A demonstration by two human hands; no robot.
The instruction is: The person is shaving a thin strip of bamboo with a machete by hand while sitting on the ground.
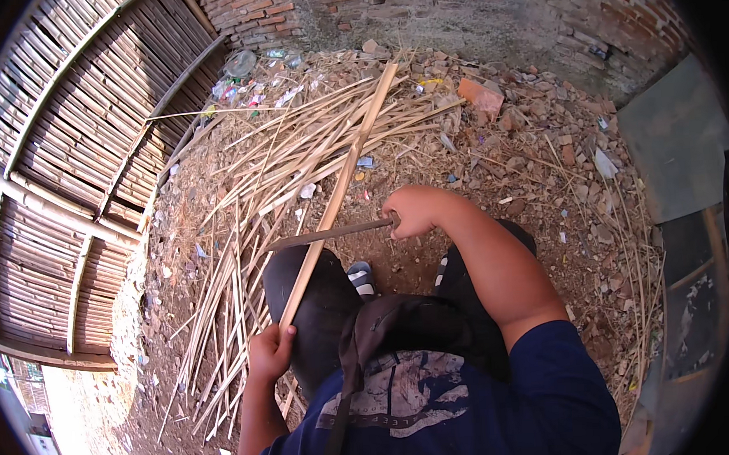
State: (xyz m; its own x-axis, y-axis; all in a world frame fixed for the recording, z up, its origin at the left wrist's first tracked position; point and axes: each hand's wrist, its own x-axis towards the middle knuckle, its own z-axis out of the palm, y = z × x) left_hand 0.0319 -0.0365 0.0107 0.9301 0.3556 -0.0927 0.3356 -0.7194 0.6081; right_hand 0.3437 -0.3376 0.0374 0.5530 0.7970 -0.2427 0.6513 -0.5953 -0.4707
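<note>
My left hand [270, 353] is closed around the near end of a long bamboo strip [347, 172], beside my left knee. The strip slants away from me toward the upper right, over a heap of thin bamboo strips [273, 176]. My right hand [413, 211] is closed on the handle of a long machete [332, 233], mostly hidden in the fist. Its dark blade points left and crosses the bamboo strip just beyond my left knee; whether it cuts into the strip I cannot tell.
A bamboo slat wall [70, 119] stands at the left, a brick wall [452, 17] at the back. Rubble, litter and a broken brick [481, 96] lie on the ground. Grey panels [678, 145] lean at the right, near more thin strips [635, 271].
</note>
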